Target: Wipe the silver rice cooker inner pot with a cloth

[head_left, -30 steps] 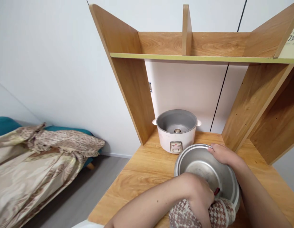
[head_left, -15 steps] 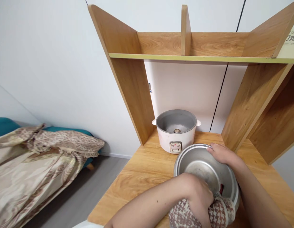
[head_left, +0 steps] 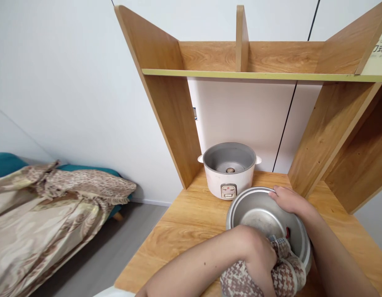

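A silver metal rice cooker inner pot (head_left: 258,218) is tilted toward me above the front of the desk. My right hand (head_left: 288,199) is closed on its upper right rim, fingers over the edge. My left hand (head_left: 261,253) is closed on a brown-and-white patterned cloth (head_left: 285,274), part of which lies inside the pot against its lower wall; the fingertips are hidden. A small dark red spot (head_left: 287,232) shows on the pot's inner right side. Behind the pot stands the white rice cooker body (head_left: 214,183), lidless, its heating plate visible inside.
The wooden desk (head_left: 166,239) carries an upright shelf unit (head_left: 166,103) with side panels around the cooker. On the left a teal sofa (head_left: 85,168) is covered by a crumpled patterned sheet (head_left: 48,235). A white rounded edge (head_left: 113,292) shows at the bottom.
The cloth has shifted slightly, and a fold of it now reaches higher inside the pot beside my left hand. My right hand and the pot are nearly unmoved.
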A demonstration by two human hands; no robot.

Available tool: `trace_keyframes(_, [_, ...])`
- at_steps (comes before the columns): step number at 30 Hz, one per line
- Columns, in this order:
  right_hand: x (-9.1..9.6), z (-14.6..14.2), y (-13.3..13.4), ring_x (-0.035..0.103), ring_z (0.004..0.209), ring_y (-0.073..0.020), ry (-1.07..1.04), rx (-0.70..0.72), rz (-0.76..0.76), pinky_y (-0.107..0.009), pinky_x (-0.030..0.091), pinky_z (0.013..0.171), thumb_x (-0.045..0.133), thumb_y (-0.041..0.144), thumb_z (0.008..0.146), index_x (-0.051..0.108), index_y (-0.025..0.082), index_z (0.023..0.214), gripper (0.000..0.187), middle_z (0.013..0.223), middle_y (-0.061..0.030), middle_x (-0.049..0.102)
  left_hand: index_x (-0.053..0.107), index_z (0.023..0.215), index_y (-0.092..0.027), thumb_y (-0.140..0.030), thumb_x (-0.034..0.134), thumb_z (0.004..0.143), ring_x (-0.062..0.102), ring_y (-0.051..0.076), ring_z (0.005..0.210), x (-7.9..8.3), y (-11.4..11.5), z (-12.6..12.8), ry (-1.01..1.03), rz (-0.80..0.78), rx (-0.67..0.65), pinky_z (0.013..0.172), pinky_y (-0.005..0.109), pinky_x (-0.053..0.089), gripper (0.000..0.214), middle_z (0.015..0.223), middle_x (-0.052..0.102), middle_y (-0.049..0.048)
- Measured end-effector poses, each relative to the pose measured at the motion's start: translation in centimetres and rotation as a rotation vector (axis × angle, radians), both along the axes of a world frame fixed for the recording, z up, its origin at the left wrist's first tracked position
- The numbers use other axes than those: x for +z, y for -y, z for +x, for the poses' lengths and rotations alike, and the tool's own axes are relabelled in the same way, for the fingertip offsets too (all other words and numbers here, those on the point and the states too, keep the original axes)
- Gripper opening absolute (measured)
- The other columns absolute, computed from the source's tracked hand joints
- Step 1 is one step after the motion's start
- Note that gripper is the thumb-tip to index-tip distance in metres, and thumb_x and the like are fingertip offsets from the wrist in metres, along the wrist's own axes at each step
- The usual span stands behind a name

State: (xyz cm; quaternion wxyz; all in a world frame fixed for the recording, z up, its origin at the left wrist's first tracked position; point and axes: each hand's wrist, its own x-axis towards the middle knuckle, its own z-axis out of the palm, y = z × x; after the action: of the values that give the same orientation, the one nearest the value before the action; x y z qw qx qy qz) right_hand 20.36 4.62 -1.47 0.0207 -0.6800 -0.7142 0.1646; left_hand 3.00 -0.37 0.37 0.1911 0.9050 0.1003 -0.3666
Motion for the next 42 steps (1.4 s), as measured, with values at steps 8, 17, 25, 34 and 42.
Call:
trace_keyframes(8, [-0.2, 0.0, -0.2, 0.066, 0.114, -0.0325, 0.001, -0.005, 0.003, -0.039, 0.046, 0.09, 0.033, 0.046, 0.102, 0.065, 0.016, 0.112, 0.045, 0.122, -0.0205, 0.071, 0.077, 0.103, -0.008, -0.057, 0.072, 0.065, 0.071, 0.029, 0.075, 0.3, 0.0, 0.1, 0.041, 0.037, -0.023, 0.069, 0.037, 0.055, 0.062, 0.089, 0.077, 0.0157])
trace_keyframes(17, [-0.5, 0.2, -0.3, 0.066, 0.111, -0.0346, -0.002, -0.005, 0.007, -0.04, 0.046, 0.087, 0.034, 0.047, 0.101, 0.064, 0.015, 0.111, 0.045, 0.117, -0.0213, 0.072, 0.073, 0.114, -0.004, -0.057, 0.07, 0.068, 0.072, 0.03, 0.083, 1.5, 0.1, 0.2, -0.023, 0.009, -0.054, 0.075, 0.038, 0.056, 0.07, 0.097, 0.077, 0.018])
trace_keyframes(25, [0.0, -0.2, -0.1, 0.067, 0.109, -0.0327, -0.007, 0.006, 0.02, -0.04, 0.046, 0.088, 0.034, 0.045, 0.102, 0.064, 0.015, 0.111, 0.044, 0.119, -0.0208, 0.072, 0.066, 0.128, 0.0, -0.059, 0.067, 0.071, 0.073, 0.032, 0.094, 1.0, 0.3, 0.1, -0.044, 0.016, -0.037, 0.08, 0.037, 0.056, 0.083, 0.114, 0.075, 0.0229])
trace_keyframes(34, [-0.1, -0.1, -0.2, 0.067, 0.11, -0.0341, -0.01, 0.005, 0.02, -0.04, 0.046, 0.087, 0.034, 0.046, 0.102, 0.064, 0.015, 0.111, 0.044, 0.117, -0.0208, 0.072, 0.072, 0.119, -0.001, -0.059, 0.068, 0.069, 0.073, 0.032, 0.088, 1.2, 0.3, 0.0, 0.023, 0.041, -0.025, 0.079, 0.039, 0.055, 0.076, 0.104, 0.077, 0.021])
trace_keyframes(42, [0.1, -0.3, -0.1, 0.067, 0.111, -0.0337, -0.013, -0.001, 0.016, -0.039, 0.046, 0.086, 0.034, 0.047, 0.101, 0.063, 0.016, 0.111, 0.044, 0.118, -0.0204, 0.072, 0.073, 0.118, -0.002, -0.059, 0.07, 0.069, 0.073, 0.032, 0.085, 0.9, 0.2, 0.0, 0.026, 0.034, -0.027, 0.077, 0.039, 0.056, 0.074, 0.102, 0.077, 0.0204])
